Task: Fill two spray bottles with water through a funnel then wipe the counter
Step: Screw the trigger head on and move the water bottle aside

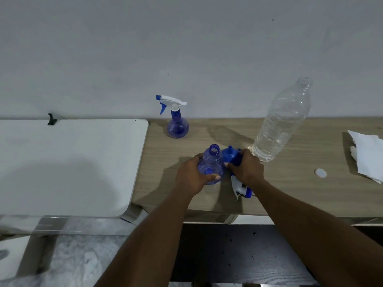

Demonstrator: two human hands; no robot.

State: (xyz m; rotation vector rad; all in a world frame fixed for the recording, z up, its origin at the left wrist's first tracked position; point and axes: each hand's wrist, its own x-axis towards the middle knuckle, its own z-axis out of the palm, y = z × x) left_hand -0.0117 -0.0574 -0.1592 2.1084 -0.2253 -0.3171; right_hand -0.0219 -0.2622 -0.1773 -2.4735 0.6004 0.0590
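Observation:
My left hand [193,175] grips the round body of an uncapped blue spray bottle [211,160] standing on the wooden counter [300,193]. Right beside it, my right hand [247,167] grips a blue funnel [231,155] lying on the counter. The bottle's removed white-and-blue spray head [240,188] lies just below my right hand. A second blue spray bottle [176,119], with its spray head on, stands at the back by the wall. A large clear water bottle [281,123], uncapped and partly filled, stands to the right of the funnel.
A white bottle cap [320,173] lies on the counter to the right. Folded white paper towels [367,155] sit at the far right edge. A white table [68,162] adjoins the counter on the left. The wall runs close behind.

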